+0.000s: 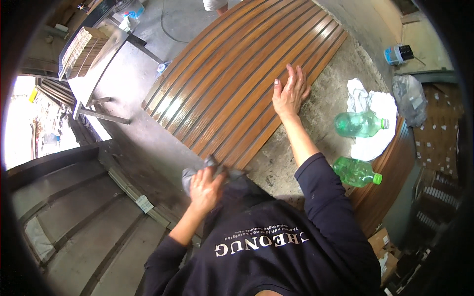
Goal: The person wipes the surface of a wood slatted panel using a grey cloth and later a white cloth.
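Note:
A long brown wood-grain panel (242, 79) with dark grooves lies in front of me, glossy at its near left corner. At its near end my left hand (207, 190) is closed on a grey rag (189, 178), which bunches out on both sides of the fingers. My right hand (291, 93) holds nothing. It is over the panel's right edge with thumb and fingers apart; whether it touches the wood I cannot tell. To the right of that arm lie two green plastic bottles, one (358, 124) on a white cloth (377, 140) and the other (354, 171) nearer me.
More brown panels (382, 192) lie at the right, beside a grey plastic bag (411, 101). A small bucket (393, 55) with a dark brush stands farther back. At the far left, stacked boards (86, 53) rest on a table (111, 61). Part of a person (215, 5) shows at the top edge.

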Tool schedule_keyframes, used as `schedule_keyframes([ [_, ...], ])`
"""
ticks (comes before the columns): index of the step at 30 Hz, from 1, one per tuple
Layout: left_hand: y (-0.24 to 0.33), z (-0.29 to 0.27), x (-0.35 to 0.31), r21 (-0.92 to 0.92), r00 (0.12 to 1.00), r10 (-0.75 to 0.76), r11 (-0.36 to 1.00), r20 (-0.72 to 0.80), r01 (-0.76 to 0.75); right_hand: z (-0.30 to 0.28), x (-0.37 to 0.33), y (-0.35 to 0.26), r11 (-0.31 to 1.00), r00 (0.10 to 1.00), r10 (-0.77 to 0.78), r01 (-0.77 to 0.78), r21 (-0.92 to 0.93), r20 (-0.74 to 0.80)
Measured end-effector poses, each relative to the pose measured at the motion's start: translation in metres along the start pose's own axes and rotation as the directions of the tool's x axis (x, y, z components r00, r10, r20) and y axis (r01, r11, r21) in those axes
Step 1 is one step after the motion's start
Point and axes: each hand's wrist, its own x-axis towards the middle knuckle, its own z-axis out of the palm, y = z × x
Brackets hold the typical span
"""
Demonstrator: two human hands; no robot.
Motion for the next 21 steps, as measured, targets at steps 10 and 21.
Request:
schedule_keyframes([
  [10, 0.021, 0.008, 0.038, -0.039, 0.996, 0.065, 0.997, -0.054, -0.067, 0.001, -0.003, -0.003, 0.999, 0.999, -0.042, 0.042, 0.013, 0.015],
  [21, 0.018, 0.003, 0.129, 0.081, 0.978, 0.047, 0.996, -0.201, -0.031, -0.007, 0.003, -0.008, 0.999, 0.998, -0.052, 0.052, 0.014, 0.021],
])
